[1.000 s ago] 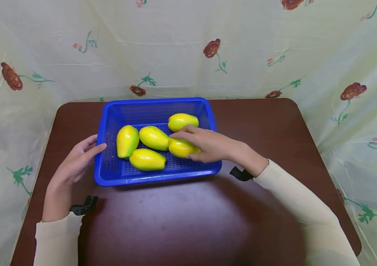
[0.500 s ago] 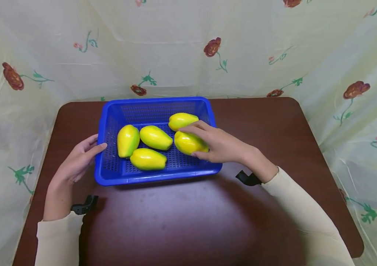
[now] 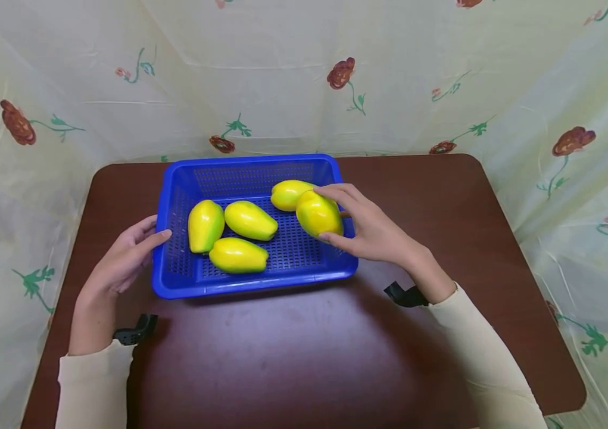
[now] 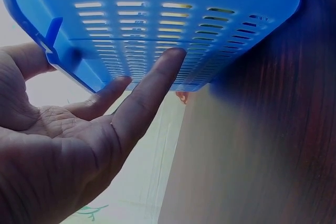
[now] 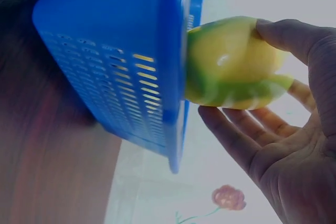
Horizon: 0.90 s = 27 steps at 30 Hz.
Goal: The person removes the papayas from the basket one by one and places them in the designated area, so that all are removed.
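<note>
My right hand [image 3: 376, 229] grips a shiny yellow-green papaya [image 3: 318, 214] between thumb and fingers, above the right end of a blue plastic basket [image 3: 255, 286]. In the right wrist view the held papaya [image 5: 236, 64] is level with the basket's rim, and its near end lies behind that rim. My left hand [image 3: 127, 256] holds the basket's left end, thumb over the rim. Its fingers [image 4: 152, 85] lie along the perforated outer wall in the left wrist view. Several other papayas lie in the basket, among them one at the back right [image 3: 289, 195] and one at the left [image 3: 205, 226].
The basket stands on a dark brown table [image 3: 282, 357] with rounded corners, toward its back edge. A pale curtain [image 3: 282, 71] with red flowers hangs behind and at both sides. Each wrist wears a black strap, such as the right strap [image 3: 405, 295].
My right hand has lifted the papaya from the basket floor and carried it up and to the right. My left hand and the basket have stayed in place.
</note>
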Each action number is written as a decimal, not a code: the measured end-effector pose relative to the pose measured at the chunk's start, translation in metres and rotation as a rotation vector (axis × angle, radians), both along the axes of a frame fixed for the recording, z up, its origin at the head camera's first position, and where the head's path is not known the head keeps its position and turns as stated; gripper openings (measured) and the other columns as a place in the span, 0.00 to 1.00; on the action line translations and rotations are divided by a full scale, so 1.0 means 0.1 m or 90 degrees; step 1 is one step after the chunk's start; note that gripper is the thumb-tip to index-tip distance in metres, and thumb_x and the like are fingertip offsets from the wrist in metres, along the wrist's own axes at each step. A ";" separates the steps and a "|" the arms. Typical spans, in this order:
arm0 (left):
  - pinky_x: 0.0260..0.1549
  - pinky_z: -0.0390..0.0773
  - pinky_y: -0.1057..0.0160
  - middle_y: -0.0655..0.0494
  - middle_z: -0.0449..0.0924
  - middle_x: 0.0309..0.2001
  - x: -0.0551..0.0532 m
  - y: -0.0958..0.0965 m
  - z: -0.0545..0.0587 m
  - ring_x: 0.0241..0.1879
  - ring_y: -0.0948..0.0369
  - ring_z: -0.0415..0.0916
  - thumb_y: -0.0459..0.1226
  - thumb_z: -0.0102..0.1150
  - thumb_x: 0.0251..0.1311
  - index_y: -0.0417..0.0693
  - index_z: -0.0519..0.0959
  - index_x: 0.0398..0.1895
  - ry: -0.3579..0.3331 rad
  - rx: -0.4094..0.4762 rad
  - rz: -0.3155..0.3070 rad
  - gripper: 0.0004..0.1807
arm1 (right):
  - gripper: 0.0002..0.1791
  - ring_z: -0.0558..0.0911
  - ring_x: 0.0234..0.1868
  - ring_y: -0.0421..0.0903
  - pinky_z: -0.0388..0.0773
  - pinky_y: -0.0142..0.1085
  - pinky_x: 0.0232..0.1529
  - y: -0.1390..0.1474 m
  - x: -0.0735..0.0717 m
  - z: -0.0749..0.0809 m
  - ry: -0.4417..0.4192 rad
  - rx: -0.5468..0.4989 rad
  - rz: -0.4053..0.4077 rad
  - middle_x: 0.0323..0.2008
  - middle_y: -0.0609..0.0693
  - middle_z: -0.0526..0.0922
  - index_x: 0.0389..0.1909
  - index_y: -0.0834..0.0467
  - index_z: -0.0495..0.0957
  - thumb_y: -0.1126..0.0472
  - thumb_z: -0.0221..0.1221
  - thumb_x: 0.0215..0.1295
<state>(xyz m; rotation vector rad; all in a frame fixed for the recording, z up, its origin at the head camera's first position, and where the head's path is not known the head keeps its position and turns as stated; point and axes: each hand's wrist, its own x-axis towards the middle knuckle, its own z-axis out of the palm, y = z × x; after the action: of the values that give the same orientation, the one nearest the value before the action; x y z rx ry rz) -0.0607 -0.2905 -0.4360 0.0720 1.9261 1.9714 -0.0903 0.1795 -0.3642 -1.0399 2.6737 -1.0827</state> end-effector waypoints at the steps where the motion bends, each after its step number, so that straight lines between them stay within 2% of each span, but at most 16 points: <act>1: 0.45 0.89 0.68 0.64 0.85 0.55 0.00 0.00 0.00 0.47 0.65 0.89 0.36 0.51 0.81 0.37 0.58 0.78 -0.001 -0.002 0.000 0.29 | 0.44 0.74 0.69 0.48 0.87 0.44 0.58 0.01 0.01 -0.01 -0.004 -0.011 -0.009 0.74 0.54 0.70 0.80 0.50 0.64 0.57 0.73 0.66; 6: 0.46 0.88 0.69 0.64 0.85 0.56 -0.01 0.00 0.02 0.48 0.66 0.89 0.37 0.51 0.81 0.33 0.54 0.80 -0.002 -0.021 -0.003 0.33 | 0.48 0.77 0.67 0.48 0.87 0.43 0.60 0.09 0.04 -0.05 0.005 -0.080 -0.052 0.74 0.53 0.70 0.82 0.49 0.60 0.62 0.74 0.64; 11: 0.46 0.88 0.70 0.65 0.84 0.56 0.01 0.01 0.02 0.48 0.67 0.88 0.38 0.51 0.81 0.33 0.54 0.81 0.002 -0.029 0.005 0.33 | 0.47 0.81 0.62 0.47 0.86 0.33 0.57 0.17 0.05 -0.09 0.011 -0.143 -0.097 0.71 0.52 0.72 0.80 0.48 0.62 0.64 0.74 0.63; 16: 0.47 0.88 0.69 0.66 0.85 0.56 0.00 0.04 0.01 0.48 0.67 0.89 0.38 0.51 0.81 0.33 0.53 0.81 -0.002 -0.028 0.005 0.34 | 0.47 0.84 0.59 0.48 0.85 0.27 0.54 0.27 0.04 -0.13 -0.013 -0.180 -0.141 0.69 0.53 0.72 0.80 0.46 0.63 0.66 0.73 0.64; 20: 0.48 0.88 0.69 0.66 0.84 0.57 -0.03 0.06 0.01 0.50 0.68 0.88 0.39 0.51 0.81 0.34 0.53 0.82 0.000 -0.035 0.004 0.35 | 0.47 0.84 0.60 0.49 0.84 0.24 0.54 0.36 0.04 -0.16 -0.014 -0.193 -0.180 0.68 0.56 0.72 0.81 0.48 0.63 0.68 0.72 0.64; 23: 0.48 0.88 0.70 0.66 0.84 0.57 -0.02 0.05 0.03 0.50 0.68 0.88 0.39 0.51 0.81 0.33 0.53 0.82 0.004 -0.039 0.012 0.35 | 0.47 0.83 0.61 0.46 0.83 0.22 0.54 0.42 0.02 -0.17 -0.015 -0.197 -0.203 0.69 0.56 0.72 0.81 0.48 0.62 0.68 0.72 0.65; 27: 0.47 0.88 0.69 0.66 0.84 0.57 0.03 0.03 0.04 0.50 0.67 0.89 0.39 0.52 0.81 0.33 0.53 0.82 -0.005 -0.041 0.015 0.35 | 0.47 0.82 0.58 0.36 0.83 0.21 0.53 0.49 0.01 -0.20 -0.033 -0.219 -0.230 0.69 0.55 0.72 0.81 0.47 0.62 0.70 0.70 0.65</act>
<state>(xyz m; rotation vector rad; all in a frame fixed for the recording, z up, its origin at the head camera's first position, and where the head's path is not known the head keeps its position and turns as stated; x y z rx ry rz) -0.0580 -0.2877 -0.4315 0.0238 1.9932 1.9195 -0.0897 0.2283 -0.3838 -0.5548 2.7604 -1.6551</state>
